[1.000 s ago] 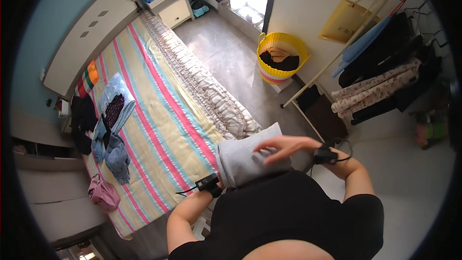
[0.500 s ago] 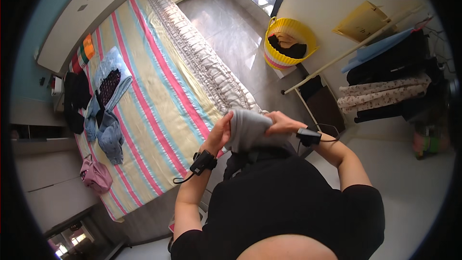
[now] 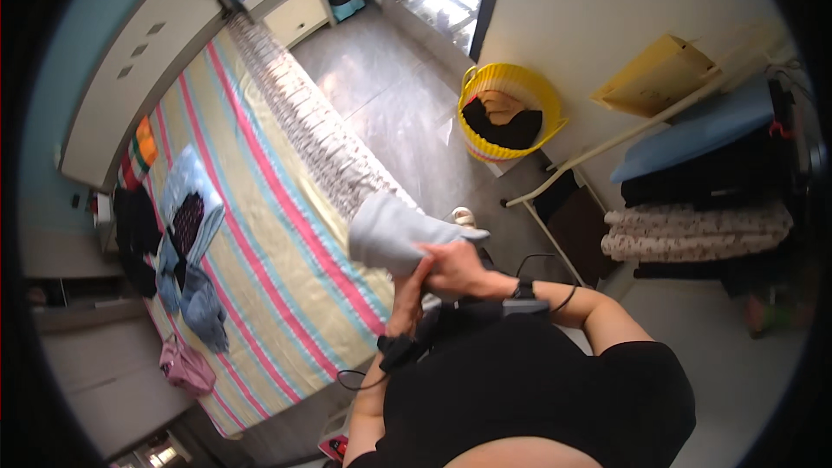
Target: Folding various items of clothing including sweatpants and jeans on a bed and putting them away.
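Observation:
A folded grey garment is held up in front of my chest, over the near edge of the striped bed. My left hand grips it from below, fingers closed under the cloth. My right hand is closed on its lower right edge, close against the left hand. Both wrists carry a black band with a cable.
A pile of clothes and a pink bag lie on the bed's left side. A yellow laundry basket with clothes stands on the floor ahead. A clothes rack with hanging garments is at the right, a bedside cabinet at the top.
The grey garment went from spread wide between my hands to a compact fold. Both hands came together beneath it, and the view tilted slightly.

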Action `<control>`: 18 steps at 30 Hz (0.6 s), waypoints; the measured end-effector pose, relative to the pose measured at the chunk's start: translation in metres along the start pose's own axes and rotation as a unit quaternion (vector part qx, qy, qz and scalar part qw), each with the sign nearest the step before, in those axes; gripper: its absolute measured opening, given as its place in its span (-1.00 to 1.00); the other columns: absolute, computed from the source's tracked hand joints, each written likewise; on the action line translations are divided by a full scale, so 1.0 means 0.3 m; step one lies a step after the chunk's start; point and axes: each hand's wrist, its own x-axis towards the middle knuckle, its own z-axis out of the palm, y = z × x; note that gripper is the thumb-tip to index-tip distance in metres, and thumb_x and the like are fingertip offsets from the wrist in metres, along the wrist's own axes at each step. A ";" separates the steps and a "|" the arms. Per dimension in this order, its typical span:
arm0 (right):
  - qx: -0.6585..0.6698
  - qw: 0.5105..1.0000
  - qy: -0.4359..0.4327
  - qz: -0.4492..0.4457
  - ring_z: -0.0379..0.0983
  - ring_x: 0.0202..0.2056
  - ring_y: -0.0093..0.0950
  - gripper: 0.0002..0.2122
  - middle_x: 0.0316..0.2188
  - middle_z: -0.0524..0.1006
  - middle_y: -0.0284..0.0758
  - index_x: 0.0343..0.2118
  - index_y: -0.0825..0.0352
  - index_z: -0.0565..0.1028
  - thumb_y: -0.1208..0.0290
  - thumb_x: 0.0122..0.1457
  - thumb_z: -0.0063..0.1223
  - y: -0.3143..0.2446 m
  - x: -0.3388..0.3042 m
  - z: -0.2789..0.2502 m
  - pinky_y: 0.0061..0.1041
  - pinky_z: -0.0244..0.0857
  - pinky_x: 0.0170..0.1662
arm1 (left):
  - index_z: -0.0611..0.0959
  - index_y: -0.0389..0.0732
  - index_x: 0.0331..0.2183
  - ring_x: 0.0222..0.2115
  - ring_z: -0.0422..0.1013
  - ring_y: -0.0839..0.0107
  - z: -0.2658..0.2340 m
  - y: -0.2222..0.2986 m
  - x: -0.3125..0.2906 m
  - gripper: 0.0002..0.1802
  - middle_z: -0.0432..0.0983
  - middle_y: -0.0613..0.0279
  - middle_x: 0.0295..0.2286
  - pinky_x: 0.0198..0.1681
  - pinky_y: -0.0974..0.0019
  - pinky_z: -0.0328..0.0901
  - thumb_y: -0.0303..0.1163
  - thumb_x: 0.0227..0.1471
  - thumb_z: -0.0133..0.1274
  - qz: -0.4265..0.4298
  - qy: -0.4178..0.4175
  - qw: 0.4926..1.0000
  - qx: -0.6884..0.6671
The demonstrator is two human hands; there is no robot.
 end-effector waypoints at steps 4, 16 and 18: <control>0.065 0.995 -0.039 -0.057 0.45 -0.42 -0.26 -0.57 -0.45 0.51 -0.24 -0.18 0.17 0.45 0.35 -0.26 0.07 0.177 0.175 -0.046 -0.37 0.32 -0.38 | 0.23 -0.32 -0.02 -0.11 0.24 0.32 0.129 -0.004 0.145 -0.33 0.24 0.11 -0.11 -0.09 0.36 0.21 -0.39 -0.18 0.13 0.073 0.080 0.993 -0.050; 0.451 0.832 -0.320 0.033 0.45 -0.41 -0.51 -0.70 -0.36 0.49 -0.31 -0.18 0.32 0.43 0.40 -0.03 0.00 0.694 0.605 -0.155 -0.52 0.31 -0.33 | 0.44 -0.35 -0.49 -0.49 0.33 0.32 0.108 0.013 0.655 -0.75 0.36 0.23 -0.47 -0.36 0.36 0.28 -0.52 -0.42 -0.08 -0.077 0.363 0.927 -0.058; 0.636 0.733 -0.129 0.204 0.43 -0.43 -0.61 -0.82 -0.44 0.50 -0.37 -0.28 0.37 0.47 0.48 0.03 -0.05 0.886 0.714 -0.145 -0.61 0.31 -0.33 | 0.31 -0.13 -0.74 -0.56 0.24 0.45 0.205 0.017 0.705 -0.91 0.22 0.38 -0.64 -0.40 0.38 0.21 -0.49 -0.42 -0.11 -0.083 0.375 0.923 -0.017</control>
